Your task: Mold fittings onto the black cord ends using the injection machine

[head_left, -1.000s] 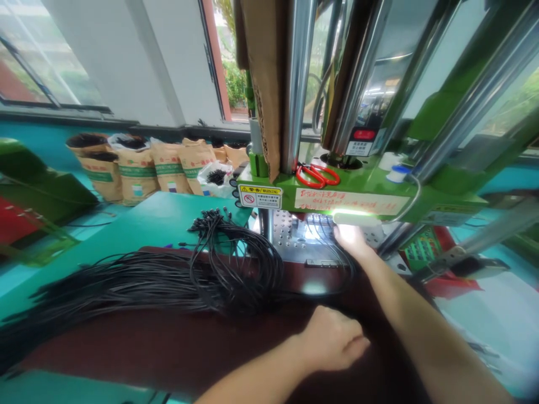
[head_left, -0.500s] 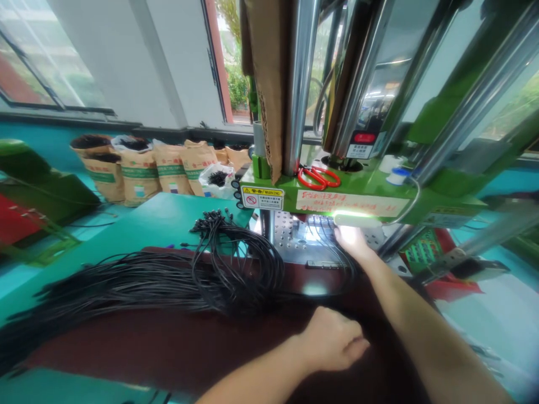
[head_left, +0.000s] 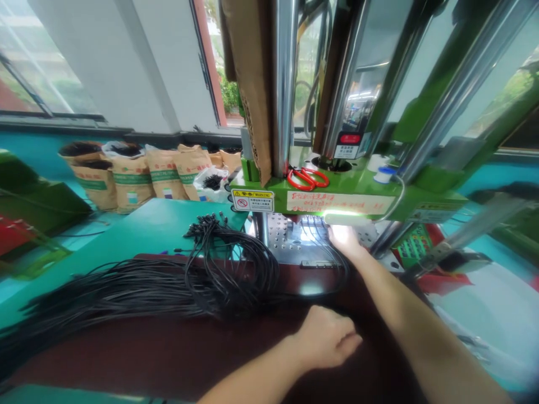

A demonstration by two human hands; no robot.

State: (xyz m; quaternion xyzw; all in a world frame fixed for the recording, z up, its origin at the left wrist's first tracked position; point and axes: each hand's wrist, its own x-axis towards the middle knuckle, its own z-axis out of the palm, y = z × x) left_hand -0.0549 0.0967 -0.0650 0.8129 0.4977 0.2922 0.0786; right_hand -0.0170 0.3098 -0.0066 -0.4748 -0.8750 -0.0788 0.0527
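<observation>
My left hand (head_left: 330,339) is closed in a fist over the dark red-brown work surface (head_left: 138,348); whether anything is inside it is hidden. Farther off, my right hand (head_left: 345,240) reaches beneath the green press head (head_left: 273,188), beside black cables (head_left: 322,238) on the lit metal plate (head_left: 290,238). Glare and the lamp (head_left: 347,219) hide its fingertips. Those cables curve forward off the plate toward the work surface. To the left lies a big bundle of black cables (head_left: 138,289), its small connector ends (head_left: 208,223) gathered near the press.
Red-handled scissors (head_left: 307,179) and a blue-and-white spool (head_left: 384,175) rest on the press head. Steel columns (head_left: 286,84) rise above it. Several paper sacks (head_left: 132,179) stand by the wall behind the green table (head_left: 147,227). A red bin (head_left: 442,283) sits at right.
The whole view has shifted slightly, so the scene sits a little farther left. Both hands keep nearly the same place and pose relative to the press and work surface.
</observation>
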